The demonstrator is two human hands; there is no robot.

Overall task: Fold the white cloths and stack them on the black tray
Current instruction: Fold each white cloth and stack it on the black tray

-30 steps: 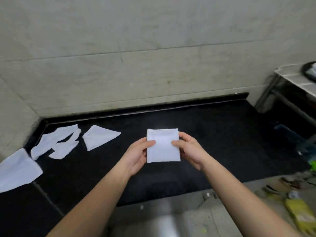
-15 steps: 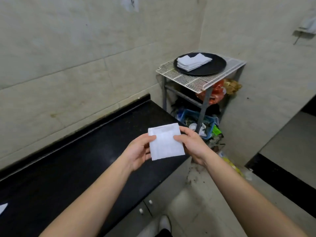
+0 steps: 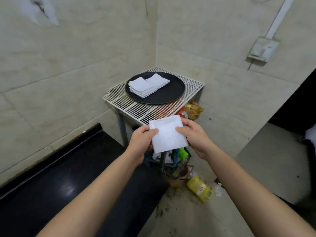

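— Where is the square folded white cloth (image 3: 168,135)?

— It is up in the air, seen against the near edge of the white wire rack (image 3: 136,108), and both hands hold it flat. The left hand (image 3: 142,142) pinches its left edge with the thumb on top. The right hand (image 3: 195,135) clamps the right edge the same way.

— And the round black tray (image 3: 172,93)?

— It rests on the rack in the tiled corner, beyond the held cloth and apart from it. A stack of folded white cloths (image 3: 145,86) lies on its left half, with a second folded pile touching the stack on the right.

— What lies further out?

— A glossy black worktop (image 3: 68,185) runs along the left wall, under the left forearm. Below the rack is clutter too jumbled to name. A yellow plastic bottle (image 3: 199,189) lies on its side on the dirty floor, and a grey switch box (image 3: 261,49) hangs on the right wall.
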